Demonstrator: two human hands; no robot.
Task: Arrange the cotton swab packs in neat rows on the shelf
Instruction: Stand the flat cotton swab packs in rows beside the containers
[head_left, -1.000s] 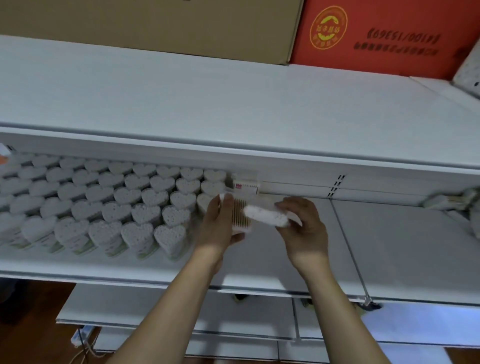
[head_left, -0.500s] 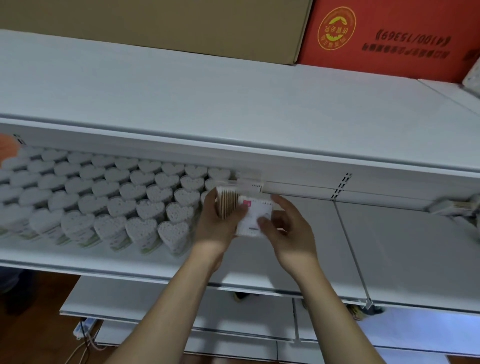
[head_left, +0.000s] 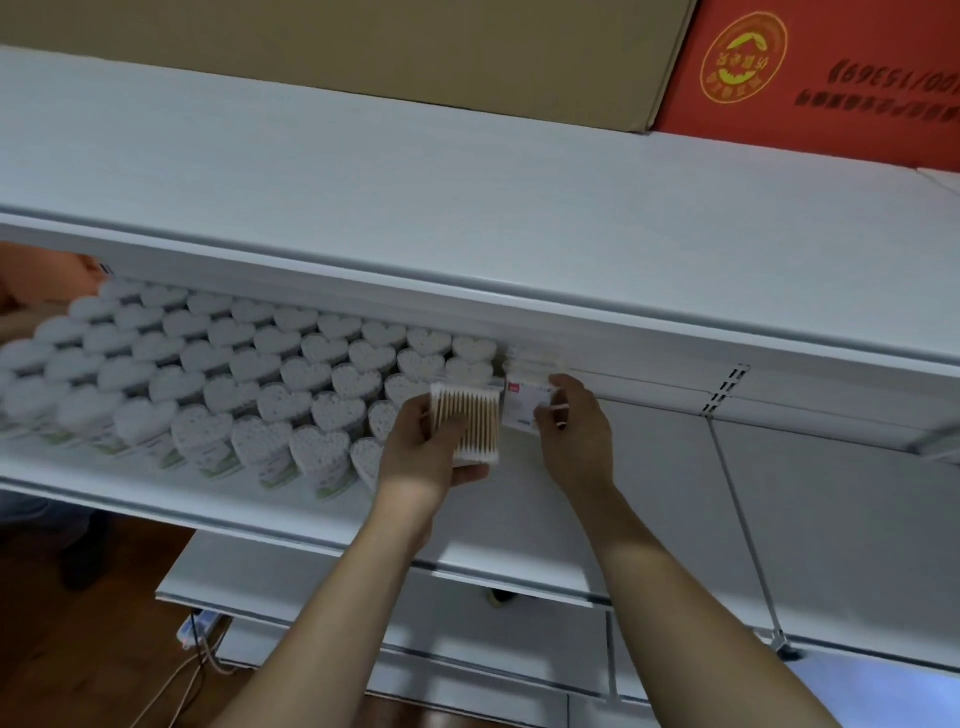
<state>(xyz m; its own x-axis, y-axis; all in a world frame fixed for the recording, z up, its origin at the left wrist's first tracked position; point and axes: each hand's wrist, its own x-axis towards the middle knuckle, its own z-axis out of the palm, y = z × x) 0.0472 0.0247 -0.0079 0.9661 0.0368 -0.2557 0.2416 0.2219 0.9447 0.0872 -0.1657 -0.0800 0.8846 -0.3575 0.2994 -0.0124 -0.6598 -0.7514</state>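
On the far left, the heart-shaped cotton swab boxes (head_left: 270, 384) stood in close diagonal rows on the white shelf (head_left: 649, 483), filling it from its left end up to the middle. Their rightmost boxes stood just beside the person's left hand (head_left: 421, 452).

That left hand was clasped around a flat rectangular cotton swab pack (head_left: 467, 423), thumb across the front and fingers behind. The pack was held upright just off the last heart boxes, its wooden sticks running vertically, so its long axis pointed up and away from the palm. Whether its lower edge touched the shelf could not be told.

Just to the right, the right hand (head_left: 574, 441) pinched a second pack with a red-marked label (head_left: 527, 408) between thumb and fingertips. This pack sat further back, close under the front lip of the upper shelf (head_left: 467, 208), its label face turned toward the camera. Behind it, another white pack (head_left: 535, 358) seemed to stand against the back panel, though blur made that unsure.

The next placement seemed to hinge on one thing: the open shelf lay to the right of both hands, while the labelled pack lay ahead of the right fingers and deeper in. The right hand was nearer the back row, so it would probably set its pack down first, with the left-hand pack following in front.
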